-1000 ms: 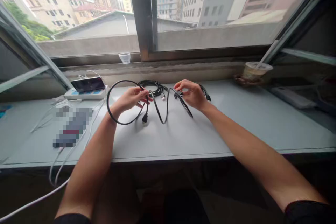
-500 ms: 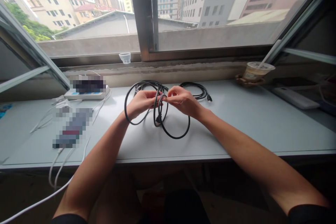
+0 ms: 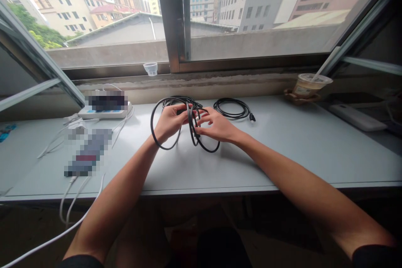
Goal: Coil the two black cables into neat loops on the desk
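Observation:
Loose loops of a black cable (image 3: pixel 152 127) hang above the table in front of me. My left hand (image 3: pixel 171 122) is closed around part of the cable, and one wide loop passes around its wrist side. From the other side, my right hand (image 3: pixel 216 124) grips the loops with curled, slightly parted fingers; another loop droops beneath it. The fingertips are partly hidden behind the strands. Just behind my hands lies a second coil of black cable (image 3: pixel 176 99). A third coiled black cable (image 3: pixel 231 116) rests to the right, with its plug (image 3: pixel 252 117) toward the right.
To the left are a white power strip (image 3: pixel 119 114), a blurred-out device (image 3: pixel 91 150) and white cords (image 3: pixel 102 184) running over the table edge. A clear plastic cup (image 3: pixel 150 69) stands on the window ledge. At the back right sits a drink cup with a straw (image 3: pixel 306 86).
My right hand has shifted slightly lower, and its fingers have gone from a pinch to a looser, wider hold. The loop under it has drawn up and become smaller.

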Available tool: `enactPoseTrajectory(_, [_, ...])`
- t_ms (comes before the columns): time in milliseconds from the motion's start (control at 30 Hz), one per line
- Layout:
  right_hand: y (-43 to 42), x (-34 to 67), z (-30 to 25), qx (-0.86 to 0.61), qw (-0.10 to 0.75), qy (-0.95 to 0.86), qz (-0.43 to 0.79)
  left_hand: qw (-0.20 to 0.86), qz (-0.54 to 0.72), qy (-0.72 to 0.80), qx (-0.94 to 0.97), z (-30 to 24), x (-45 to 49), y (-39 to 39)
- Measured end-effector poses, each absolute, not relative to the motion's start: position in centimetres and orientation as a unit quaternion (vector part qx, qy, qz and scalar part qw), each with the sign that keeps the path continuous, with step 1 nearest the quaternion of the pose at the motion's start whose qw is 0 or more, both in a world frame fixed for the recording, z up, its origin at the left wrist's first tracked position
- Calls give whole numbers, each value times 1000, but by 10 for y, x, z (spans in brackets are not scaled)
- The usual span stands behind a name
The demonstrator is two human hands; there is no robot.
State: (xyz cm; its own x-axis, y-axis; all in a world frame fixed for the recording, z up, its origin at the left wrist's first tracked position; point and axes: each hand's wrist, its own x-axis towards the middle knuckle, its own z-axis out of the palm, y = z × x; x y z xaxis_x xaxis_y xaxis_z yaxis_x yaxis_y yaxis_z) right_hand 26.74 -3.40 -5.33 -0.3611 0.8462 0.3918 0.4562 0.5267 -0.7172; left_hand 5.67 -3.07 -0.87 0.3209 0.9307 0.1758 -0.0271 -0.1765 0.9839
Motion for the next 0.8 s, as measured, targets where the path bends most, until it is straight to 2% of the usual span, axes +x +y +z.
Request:
enactPoseTrajectory(167, [-29, 270, -48, -408, 449, -698, 381, 567, 439, 333, 612, -11, 59, -33])
enactPoseTrajectory(267, [-26, 280, -41, -364, 479, -644, 473, 521, 397, 329, 681, -4, 51, -32])
enactPoseTrajectory(400, [-27, 292, -37, -276, 454, -620, 578, 448, 375, 282, 761, 5, 45, -31])
enactPoseTrajectory(667, [-32, 285, -43, -238, 413, -599, 643, 510, 391, 273, 716, 1, 46, -35])
enactPoseTrajectory(800, [-32, 285, -40, -280, 425, -607, 611, 539, 368, 266, 710, -2, 43, -32])
